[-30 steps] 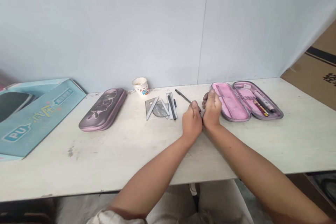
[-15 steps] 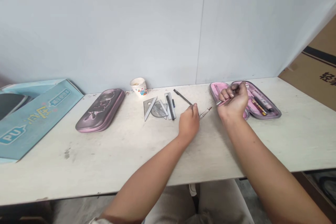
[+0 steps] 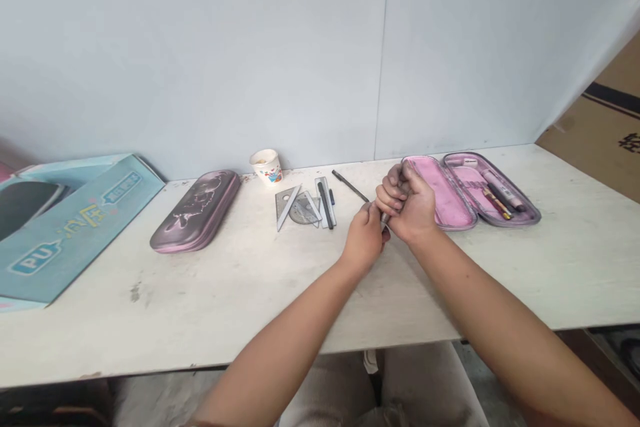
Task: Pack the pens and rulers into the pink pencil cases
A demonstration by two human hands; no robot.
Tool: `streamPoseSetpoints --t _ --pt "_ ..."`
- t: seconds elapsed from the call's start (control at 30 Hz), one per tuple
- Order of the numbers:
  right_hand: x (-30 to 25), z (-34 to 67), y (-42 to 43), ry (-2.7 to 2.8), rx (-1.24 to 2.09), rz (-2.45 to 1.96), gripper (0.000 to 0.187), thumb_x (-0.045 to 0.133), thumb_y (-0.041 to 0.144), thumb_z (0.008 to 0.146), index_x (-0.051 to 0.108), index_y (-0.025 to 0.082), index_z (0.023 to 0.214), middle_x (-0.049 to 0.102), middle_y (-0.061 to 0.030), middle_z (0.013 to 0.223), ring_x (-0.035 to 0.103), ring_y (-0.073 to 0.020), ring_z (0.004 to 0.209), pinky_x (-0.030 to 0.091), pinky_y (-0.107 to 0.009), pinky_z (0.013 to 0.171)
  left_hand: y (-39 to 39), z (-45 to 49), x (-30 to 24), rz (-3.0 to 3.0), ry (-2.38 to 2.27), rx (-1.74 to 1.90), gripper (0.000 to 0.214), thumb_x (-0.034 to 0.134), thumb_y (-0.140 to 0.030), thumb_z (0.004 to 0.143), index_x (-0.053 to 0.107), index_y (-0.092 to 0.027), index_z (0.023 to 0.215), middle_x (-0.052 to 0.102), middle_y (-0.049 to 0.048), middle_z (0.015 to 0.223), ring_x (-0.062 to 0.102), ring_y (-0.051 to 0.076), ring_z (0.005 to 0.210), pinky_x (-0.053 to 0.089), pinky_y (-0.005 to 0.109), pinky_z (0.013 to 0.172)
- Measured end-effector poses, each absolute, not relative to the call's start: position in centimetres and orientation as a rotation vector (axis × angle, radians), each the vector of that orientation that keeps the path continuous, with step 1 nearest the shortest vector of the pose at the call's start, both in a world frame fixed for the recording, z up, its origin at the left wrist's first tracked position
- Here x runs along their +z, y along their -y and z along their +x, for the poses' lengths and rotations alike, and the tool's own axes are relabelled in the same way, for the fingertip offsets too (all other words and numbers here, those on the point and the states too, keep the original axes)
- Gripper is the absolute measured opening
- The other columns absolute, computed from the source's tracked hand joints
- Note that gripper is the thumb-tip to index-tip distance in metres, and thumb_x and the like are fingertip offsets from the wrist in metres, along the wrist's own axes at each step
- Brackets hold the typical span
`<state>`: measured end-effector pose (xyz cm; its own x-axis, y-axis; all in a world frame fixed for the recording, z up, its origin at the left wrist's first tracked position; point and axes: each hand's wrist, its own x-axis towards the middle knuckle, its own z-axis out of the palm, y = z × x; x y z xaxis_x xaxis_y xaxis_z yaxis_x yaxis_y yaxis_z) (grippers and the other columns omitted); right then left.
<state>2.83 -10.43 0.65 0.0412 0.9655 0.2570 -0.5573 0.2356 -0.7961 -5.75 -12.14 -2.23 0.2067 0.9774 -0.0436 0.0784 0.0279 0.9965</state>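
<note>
A silver-tipped pen (image 3: pixel 385 222) sits between the two hands above the middle of the table (image 3: pixel 200 307), mostly hidden (only its metal end shows). The right hand (image 3: pixel 409 203) is closed around it from above, fingers curled tight, while the left hand (image 3: pixel 364 242) pinches it from the near side. Both forearms angle inward, which brings the hands together over it. A dark pen (image 3: pixel 350 185) lies just beyond the left fingers, and an open pink pencil case (image 3: pixel 449 197) lies just beside the right hand.
</note>
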Motion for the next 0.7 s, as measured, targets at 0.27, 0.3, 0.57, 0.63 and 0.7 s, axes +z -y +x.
streamPoseSetpoints --t 0.27,0.3,0.57,0.63,0.7 --pt "0.0 1.8 10.8 1.176 1.089 -0.752 0.022 0.043 0.044 0.085 0.046 0.023 0.087 0.054 0.0028 0.069 0.052 -0.0105 0.062 0.043 -0.023 0.055 12.1 -6.3 -0.7 0.991 -1.101 1.107 0.026 0.039 -0.048 0.085 0.040 -0.023 0.093 0.028 -0.0111 0.049 0.020 0.003 0.033 0.017 0.015 0.036" --pt "-0.1 1.9 10.9 1.231 1.032 -0.811 0.022 0.044 0.044 0.084 0.047 0.023 0.090 0.057 0.0017 0.074 0.054 -0.0111 0.066 0.044 -0.023 0.057 11.8 -6.2 -0.5 1.003 -1.100 1.119 0.026 0.040 -0.047 0.085 0.040 -0.024 0.096 0.028 -0.0111 0.050 0.022 0.003 0.033 0.017 0.015 0.036" --pt "-0.8 7.6 11.7 1.411 0.509 -1.092 0.019 0.045 0.039 0.084 0.053 0.022 0.086 0.057 -0.0038 0.091 0.053 -0.0182 0.091 0.043 -0.032 0.080 10.3 -0.5 1.3 1.130 -1.200 1.156 0.009 0.039 -0.028 0.084 0.040 -0.021 0.090 0.045 -0.0062 0.058 0.039 0.006 0.040 0.030 0.016 0.040" --pt "-0.9 9.8 11.7 1.433 0.386 -1.169 0.018 0.043 0.036 0.085 0.053 0.021 0.085 0.057 -0.0054 0.091 0.052 -0.0193 0.092 0.040 -0.034 0.083 9.7 2.0 1.5 1.159 -1.218 1.158 0.009 0.039 -0.023 0.083 0.041 -0.021 0.091 0.052 -0.0020 0.068 0.049 0.008 0.050 0.038 0.018 0.046" --pt "-0.8 12.4 11.5 1.430 0.276 -1.233 0.019 0.041 0.035 0.085 0.052 0.020 0.085 0.057 -0.0066 0.089 0.051 -0.0200 0.090 0.039 -0.035 0.083 9.1 4.8 1.5 1.216 -1.211 1.168 0.010 0.039 -0.019 0.082 0.042 -0.019 0.092 0.056 0.0015 0.077 0.056 0.010 0.062 0.044 0.021 0.054"
